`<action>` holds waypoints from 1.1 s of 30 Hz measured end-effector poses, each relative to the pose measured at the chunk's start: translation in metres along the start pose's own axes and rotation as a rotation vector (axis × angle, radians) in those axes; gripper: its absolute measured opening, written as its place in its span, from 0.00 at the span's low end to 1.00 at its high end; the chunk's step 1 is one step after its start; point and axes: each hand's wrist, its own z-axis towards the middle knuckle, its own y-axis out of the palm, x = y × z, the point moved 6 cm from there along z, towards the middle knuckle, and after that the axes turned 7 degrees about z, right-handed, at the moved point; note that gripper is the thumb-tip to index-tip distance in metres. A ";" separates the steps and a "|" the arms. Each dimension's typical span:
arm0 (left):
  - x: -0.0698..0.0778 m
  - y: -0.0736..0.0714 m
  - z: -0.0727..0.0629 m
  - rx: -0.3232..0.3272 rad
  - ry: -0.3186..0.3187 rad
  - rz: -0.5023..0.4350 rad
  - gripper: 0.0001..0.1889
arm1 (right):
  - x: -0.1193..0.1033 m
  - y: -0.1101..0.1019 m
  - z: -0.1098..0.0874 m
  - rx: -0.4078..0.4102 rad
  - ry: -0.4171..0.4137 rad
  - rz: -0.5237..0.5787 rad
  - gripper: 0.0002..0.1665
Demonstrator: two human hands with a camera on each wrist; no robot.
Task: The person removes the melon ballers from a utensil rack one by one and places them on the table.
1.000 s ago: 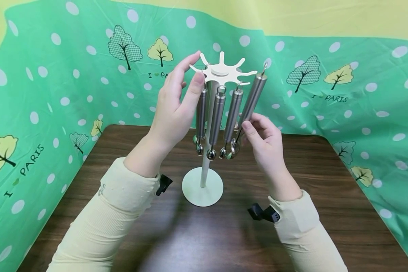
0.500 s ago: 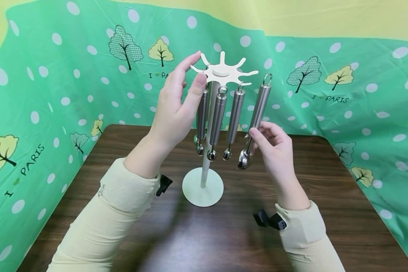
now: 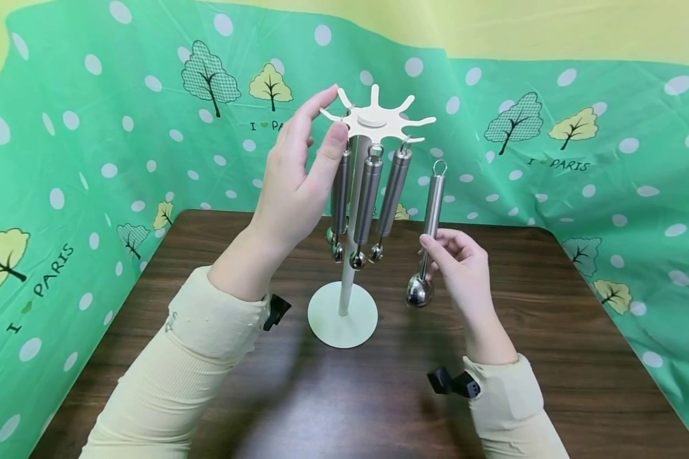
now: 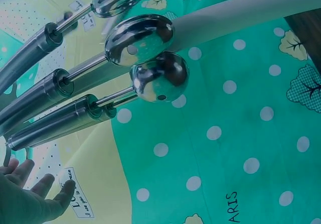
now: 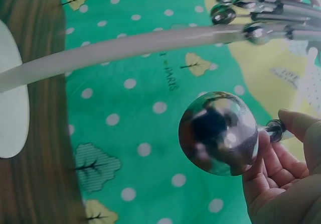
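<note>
At the right of the white stand, my right hand [image 3: 465,271] pinches a metal scoop [image 3: 434,207] low on its handle. The scoop hangs nearly upright, wire loop at the top and round bowl below, apart from the stand. Its shiny bowl [image 5: 218,133] fills the middle of the right wrist view. My left hand [image 3: 298,172] reaches up to the stand's spoked top [image 3: 373,131], with thumb and index finger extended and spread at its left edge. Several similar scoops [image 3: 369,201] hang from the spokes; in the left wrist view their bowls [image 4: 140,39] are close together.
A white pole rises from the stand's round base [image 3: 341,331] on the dark wooden table [image 3: 551,357]. Behind it and along the sides hangs a green and yellow cloth [image 3: 494,127] printed with dots and trees. Black wrist mounts [image 3: 453,382] sit at the cuffs.
My right hand has moved the scoop away from the spokes, right and down, so its loop is now well below the stand's top. My left hand stays in place.
</note>
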 end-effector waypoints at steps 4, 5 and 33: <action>0.000 -0.001 0.000 0.013 0.011 0.000 0.24 | 0.018 -0.006 0.003 0.029 0.081 -0.062 0.05; 0.000 -0.001 0.000 0.015 0.013 0.000 0.24 | 0.023 -0.008 0.003 0.038 0.102 -0.072 0.06; 0.000 -0.001 -0.002 -0.023 -0.035 0.006 0.24 | 0.144 -0.019 -0.001 -0.001 0.418 -0.346 0.22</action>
